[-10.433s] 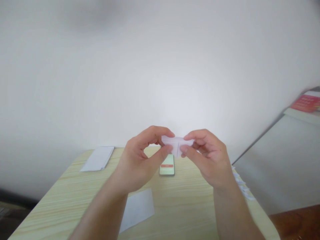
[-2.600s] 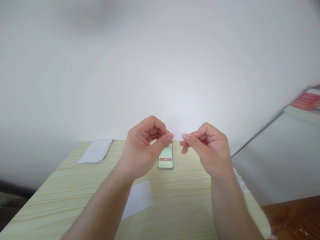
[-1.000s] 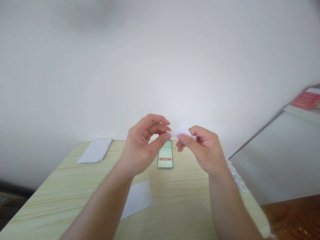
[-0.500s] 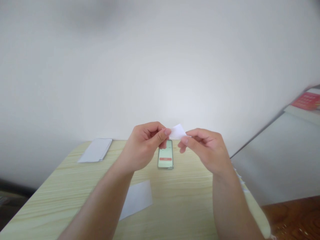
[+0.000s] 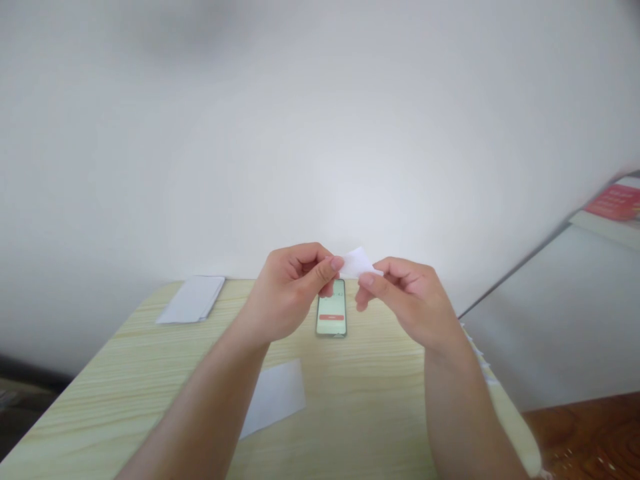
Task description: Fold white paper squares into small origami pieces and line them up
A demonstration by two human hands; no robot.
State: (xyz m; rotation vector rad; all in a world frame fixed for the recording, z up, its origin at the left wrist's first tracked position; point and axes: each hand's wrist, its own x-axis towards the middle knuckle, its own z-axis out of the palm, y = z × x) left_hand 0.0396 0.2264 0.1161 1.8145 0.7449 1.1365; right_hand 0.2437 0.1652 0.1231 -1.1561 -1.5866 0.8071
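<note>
A small white piece of paper (image 5: 356, 262), seemingly folded, is held up between both hands above the far part of the table. My left hand (image 5: 295, 287) pinches its left end between thumb and fingers. At the lower right edge, my right hand (image 5: 407, 297) grips it with thumb and forefinger. Below and behind the hands lies a phone (image 5: 331, 327) with its screen lit, its top partly covered by my left fingers. A loose white sheet (image 5: 277, 397) rests on the table, partly hidden by my left forearm.
A stack of white paper (image 5: 191, 300) lies at the table's far left. The light wood table (image 5: 350, 413) meets a pale wall (image 5: 320, 133). Along its right edge are some white paper-like bits (image 5: 483, 363). A white cabinet-like surface (image 5: 560, 320) with a red-and-white item (image 5: 617, 202) stands at right.
My right hand has shifted slightly left, its thumb sliding a little along the paper's edge. My left hand and the things on the table look nearly the same.
</note>
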